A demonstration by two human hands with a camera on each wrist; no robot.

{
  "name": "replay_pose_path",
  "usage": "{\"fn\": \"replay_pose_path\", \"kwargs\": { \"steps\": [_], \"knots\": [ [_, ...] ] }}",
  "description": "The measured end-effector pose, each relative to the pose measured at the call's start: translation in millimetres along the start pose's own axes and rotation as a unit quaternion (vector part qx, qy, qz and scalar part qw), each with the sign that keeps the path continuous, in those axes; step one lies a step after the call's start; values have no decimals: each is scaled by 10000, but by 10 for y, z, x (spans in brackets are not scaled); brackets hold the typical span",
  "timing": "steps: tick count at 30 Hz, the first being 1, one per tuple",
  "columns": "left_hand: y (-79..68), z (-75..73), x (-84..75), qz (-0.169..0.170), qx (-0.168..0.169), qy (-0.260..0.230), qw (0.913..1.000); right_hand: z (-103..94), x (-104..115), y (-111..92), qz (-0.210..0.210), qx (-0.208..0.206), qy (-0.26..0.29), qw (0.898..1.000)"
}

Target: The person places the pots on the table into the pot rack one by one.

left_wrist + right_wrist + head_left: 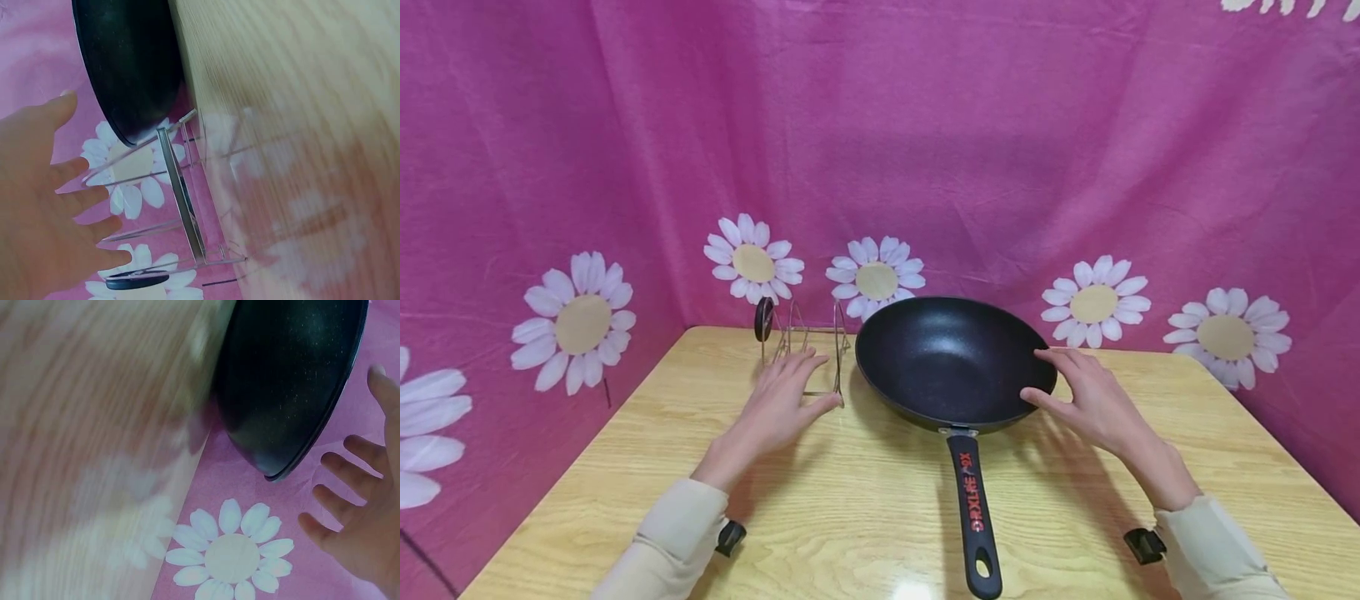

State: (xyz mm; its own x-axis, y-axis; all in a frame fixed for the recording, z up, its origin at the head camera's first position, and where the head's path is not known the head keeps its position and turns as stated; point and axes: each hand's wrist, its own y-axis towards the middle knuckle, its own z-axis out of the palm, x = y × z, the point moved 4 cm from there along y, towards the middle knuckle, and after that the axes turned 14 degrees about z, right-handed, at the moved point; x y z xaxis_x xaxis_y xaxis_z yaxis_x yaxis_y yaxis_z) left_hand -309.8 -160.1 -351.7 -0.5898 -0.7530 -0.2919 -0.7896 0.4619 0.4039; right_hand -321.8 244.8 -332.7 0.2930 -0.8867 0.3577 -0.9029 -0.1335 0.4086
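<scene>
A black wok (955, 362) rests on the table, its long handle (976, 517) with red lettering directed at the person. Beside the wok's right rim is the right hand (1090, 400), overlapping that rim in the head view. In the right wrist view this hand (369, 500) has its fingers spread, with a gap between them and the wok (287, 381). Left of the wok stands a thin wire rack (838, 354) with a black round piece (763, 318) at its left end. The left hand (778, 400) hovers in front of the rack, fingers extended, gripping nothing.
Light wood-grain table (865, 517) lies under everything. Behind it and on both sides hangs a magenta cloth (925, 167) with large white daisies (583, 325). Dark wrist-camera mounts (730, 537) show at both cuffs.
</scene>
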Motion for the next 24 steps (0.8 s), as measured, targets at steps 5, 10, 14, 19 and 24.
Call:
{"fn": "replay_pose_path", "kwargs": {
  "steps": [5, 10, 14, 19, 24],
  "knots": [
    [-12, 14, -54, 18, -167, -384, 9991, 5, 25, -25, -76, -222, 118, 9997],
    [-40, 44, -84, 122, -310, -556, 9979, 34, 56, -71, -29, -178, 16, 9998],
    [-74, 56, -109, -13, -226, -818, 9964, 43, 90, -109, 94, -40, -1, 9999],
    [-102, 70, -190, -89, -48, -1190, 9928, 37, 138, -148, -46, -246, 69, 9997],
    [-104, 92, -294, -43, 29, -1377, 9905, 29, 175, -181, -237, -471, 77, 9986]
  ]
}}
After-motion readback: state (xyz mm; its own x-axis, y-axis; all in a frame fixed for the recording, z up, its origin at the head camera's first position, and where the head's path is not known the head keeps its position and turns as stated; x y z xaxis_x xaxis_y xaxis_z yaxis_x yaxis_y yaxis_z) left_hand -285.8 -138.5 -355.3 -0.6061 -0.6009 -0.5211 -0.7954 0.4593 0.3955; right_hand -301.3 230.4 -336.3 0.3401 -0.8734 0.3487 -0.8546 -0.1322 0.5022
